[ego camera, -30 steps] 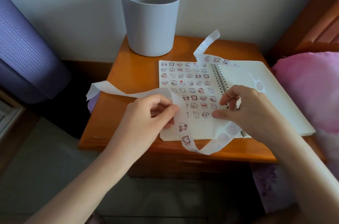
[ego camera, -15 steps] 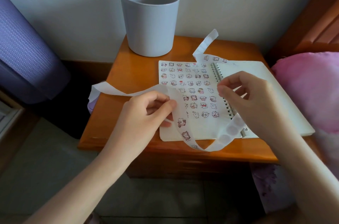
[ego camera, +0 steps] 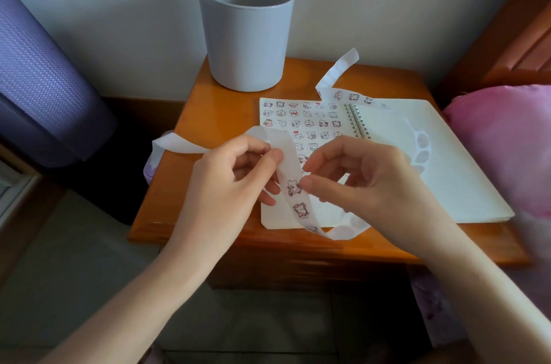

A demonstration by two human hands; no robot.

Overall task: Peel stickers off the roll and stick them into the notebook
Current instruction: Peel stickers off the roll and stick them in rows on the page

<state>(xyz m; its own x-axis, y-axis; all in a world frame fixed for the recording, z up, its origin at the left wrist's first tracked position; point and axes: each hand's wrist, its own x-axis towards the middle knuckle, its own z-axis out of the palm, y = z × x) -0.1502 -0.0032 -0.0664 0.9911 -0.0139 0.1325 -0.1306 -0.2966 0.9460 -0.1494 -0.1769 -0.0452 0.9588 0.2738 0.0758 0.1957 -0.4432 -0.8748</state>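
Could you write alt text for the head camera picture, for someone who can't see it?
The left hand holds a sticker strip over an open notebook while the right hand touches a sticker on it. A grey bin stands behind on the wooden table.

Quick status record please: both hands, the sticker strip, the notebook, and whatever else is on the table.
left hand: pinches the sticker strip, held above the notebook
right hand: thumb tip at the strip's edge beside a cartoon sticker; grip unclear
notebook: open on the table; left page carries rows of stickers
also on table: grey bin, upright, behind the notebook
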